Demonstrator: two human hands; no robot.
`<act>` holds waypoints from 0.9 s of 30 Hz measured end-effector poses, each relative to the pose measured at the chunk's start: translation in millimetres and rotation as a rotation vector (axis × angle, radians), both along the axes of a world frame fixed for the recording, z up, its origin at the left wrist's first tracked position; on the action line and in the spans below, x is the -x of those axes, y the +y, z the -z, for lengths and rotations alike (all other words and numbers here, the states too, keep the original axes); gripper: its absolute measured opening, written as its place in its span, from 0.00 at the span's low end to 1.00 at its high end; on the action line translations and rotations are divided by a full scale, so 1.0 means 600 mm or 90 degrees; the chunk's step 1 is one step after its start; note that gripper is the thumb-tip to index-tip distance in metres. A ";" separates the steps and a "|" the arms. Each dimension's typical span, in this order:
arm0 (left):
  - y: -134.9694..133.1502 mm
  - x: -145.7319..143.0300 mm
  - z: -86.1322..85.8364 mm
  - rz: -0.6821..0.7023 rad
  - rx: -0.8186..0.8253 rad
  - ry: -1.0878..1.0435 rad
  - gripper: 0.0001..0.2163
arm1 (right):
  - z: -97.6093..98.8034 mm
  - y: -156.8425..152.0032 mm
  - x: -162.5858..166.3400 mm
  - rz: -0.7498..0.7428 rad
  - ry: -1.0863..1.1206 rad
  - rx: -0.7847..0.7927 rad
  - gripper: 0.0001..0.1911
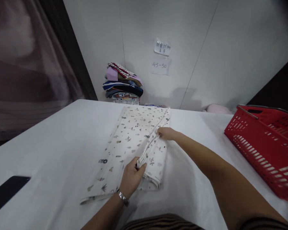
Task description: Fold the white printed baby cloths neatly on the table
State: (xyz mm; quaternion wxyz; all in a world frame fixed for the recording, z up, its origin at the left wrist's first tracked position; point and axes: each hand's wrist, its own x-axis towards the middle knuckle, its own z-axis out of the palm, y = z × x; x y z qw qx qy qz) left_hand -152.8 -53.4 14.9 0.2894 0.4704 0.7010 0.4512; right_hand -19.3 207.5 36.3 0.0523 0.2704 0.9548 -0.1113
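Note:
A white cloth point(124, 140) printed with small plants and figures lies partly folded on the white table point(67, 140). Its right side is doubled over, with the layered edge raised along a slanting line. My left hand point(132, 175), with a metal watch or bracelet at the wrist, pinches the near end of that edge between thumb and fingers. Farther up the same edge, my right hand point(166, 133) is closed on the fabric. The fingertips of my right hand are partly hidden by the cloth.
A red plastic basket point(261, 143) stands at the table's right side. Behind the far edge rises a stack of folded fabrics point(123, 84) against the wall. A dark flat object point(8, 193) lies at the left. Two paper notes point(161, 65) hang on the wall.

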 end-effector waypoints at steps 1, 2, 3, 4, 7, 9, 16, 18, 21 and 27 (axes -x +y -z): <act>0.000 0.002 0.003 0.000 0.005 0.001 0.10 | -0.005 0.000 -0.002 0.013 -0.009 0.005 0.15; 0.000 0.004 0.005 -0.001 0.010 0.002 0.10 | -0.011 0.000 -0.004 0.019 -0.008 0.010 0.15; 0.000 0.006 0.008 -0.006 0.017 0.001 0.10 | -0.018 0.001 -0.007 0.017 0.002 0.016 0.16; 0.000 0.009 0.011 -0.011 0.023 -0.003 0.11 | -0.025 0.002 -0.010 0.011 0.021 0.018 0.16; 0.001 0.016 0.017 -0.022 0.031 -0.033 0.11 | -0.047 0.010 -0.010 -0.007 0.077 0.001 0.16; 0.001 0.018 0.017 -0.018 0.035 -0.065 0.11 | -0.052 0.015 0.001 -0.015 0.078 -0.017 0.15; -0.002 0.018 0.013 -0.006 0.052 -0.175 0.14 | -0.015 0.016 0.074 -0.070 -0.051 -0.035 0.16; -0.003 0.021 0.014 -0.002 0.061 -0.208 0.15 | -0.005 0.016 0.085 -0.083 -0.063 -0.030 0.17; -0.004 0.026 0.018 -0.005 0.074 -0.247 0.15 | 0.004 0.021 0.094 -0.093 -0.091 -0.026 0.18; -0.006 0.028 0.030 0.002 0.063 -0.246 0.14 | 0.013 0.034 0.106 -0.105 -0.137 -0.031 0.16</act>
